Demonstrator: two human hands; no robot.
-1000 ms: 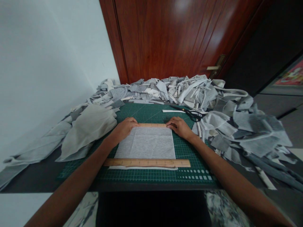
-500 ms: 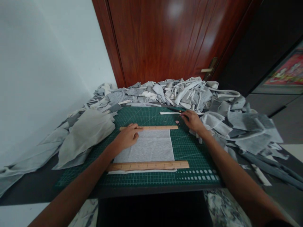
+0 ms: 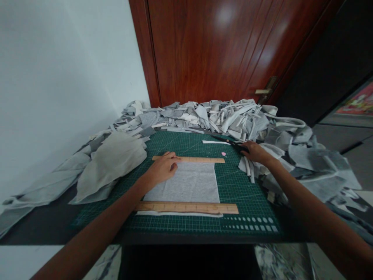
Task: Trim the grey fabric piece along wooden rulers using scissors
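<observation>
My left hand (image 3: 163,168) presses its fingertips on the far wooden ruler (image 3: 201,160), which lies along the top edge of a light grey fabric piece (image 3: 195,182). A wider wooden ruler (image 3: 189,207) crosses the near end of that cloth, and a pale folded edge shows below it. Over at the right, my right hand (image 3: 254,151) has its fingers closed around the handles of black scissors (image 3: 228,141). Their blades point left, just above a thin white fabric strip (image 3: 214,142). A small pink piece (image 3: 223,154) lies close by.
Everything rests on a green cutting mat (image 3: 241,186) on a dark table. Heaped grey and white fabric scraps (image 3: 201,114) line the back. Larger cloth pieces (image 3: 112,165) lie on the left, and more scraps (image 3: 313,159) are piled beside my right arm.
My right hand has shifted right, from near the scissors' pivot to their handles, and the scissors show more fully. My left hand stays on the far ruler. The view has turned slightly left.
</observation>
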